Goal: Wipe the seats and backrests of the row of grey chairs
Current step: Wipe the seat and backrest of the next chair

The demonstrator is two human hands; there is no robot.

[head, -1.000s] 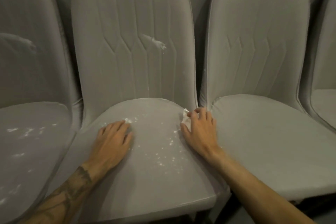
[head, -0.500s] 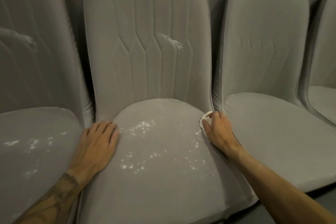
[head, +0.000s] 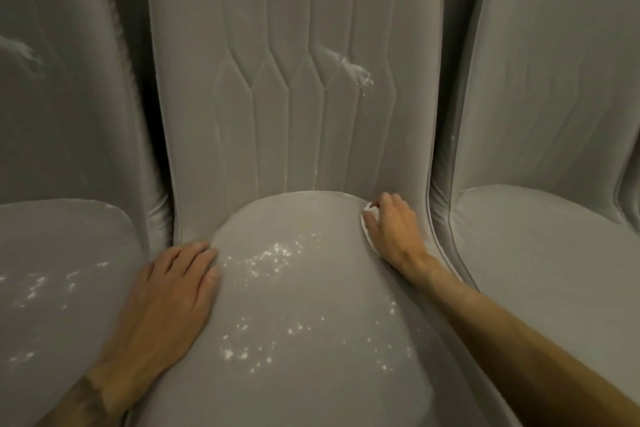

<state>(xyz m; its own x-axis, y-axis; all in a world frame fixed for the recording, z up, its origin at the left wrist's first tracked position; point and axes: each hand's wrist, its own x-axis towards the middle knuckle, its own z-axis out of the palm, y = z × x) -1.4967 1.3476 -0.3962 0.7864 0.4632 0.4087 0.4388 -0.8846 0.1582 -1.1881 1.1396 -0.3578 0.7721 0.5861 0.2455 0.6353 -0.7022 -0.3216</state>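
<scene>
- Middle grey chair, seat (head: pixel 322 333): centre of view, rounded cushion, scattered with white specks (head: pixel 273 255) across its middle and right part.
- Middle grey chair, backrest (head: pixel 294 97): upright behind the seat, stitched vertical panels, one white smear (head: pixel 356 74) on its right half.
- White cloth (head: pixel 367 217): small and bunched, at the back right corner of the middle seat, where the cushion meets the backrest; mostly covered by the hand.
- Right hand (head: pixel 394 230): fingers curled over the white cloth, pressing it onto the seat; forearm runs in from the lower right.
- Left hand (head: pixel 166 302): flat, palm down, fingers straight, resting on the left edge of the middle seat; holds nothing. The two hands are well apart, one on each side of the cushion.
- Left grey chair: seat (head: pixel 59 243) carries white specks, backrest (head: pixel 69 97) a white smear near the frame's left edge.
- Right grey chair: seat (head: pixel 554 260) and backrest (head: pixel 554 62), just beside the middle chair.
</scene>
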